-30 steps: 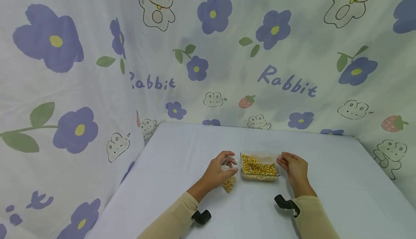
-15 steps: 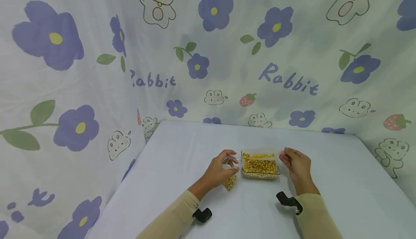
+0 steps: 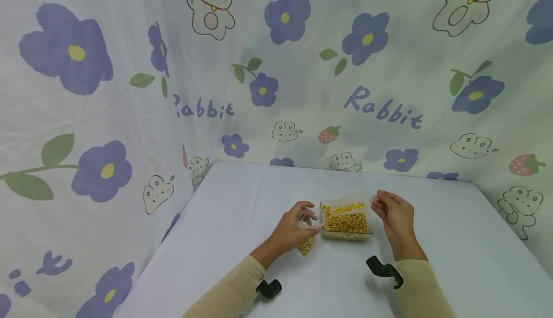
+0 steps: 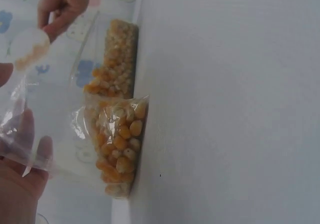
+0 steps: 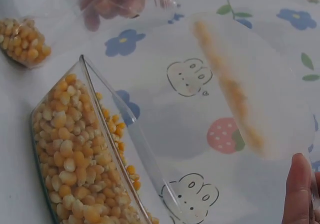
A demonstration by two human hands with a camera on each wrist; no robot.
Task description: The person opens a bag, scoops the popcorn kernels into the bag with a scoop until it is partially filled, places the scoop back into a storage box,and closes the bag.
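- A plastic bag (image 4: 77, 129) partly filled with corn (image 4: 120, 146) is held by the left hand (image 3: 294, 224), its mouth spread between curved fingers and thumb.
- A translucent scoop (image 5: 272, 92) carrying corn is pinched in the right hand (image 3: 394, 214), above the glass box (image 3: 345, 236).
- The corn-filled box is set on the white table (image 3: 259, 188), just beside the bag.

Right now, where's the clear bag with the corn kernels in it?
In the head view, the clear bag is in the left hand, just to the left of the rectangular clear container.
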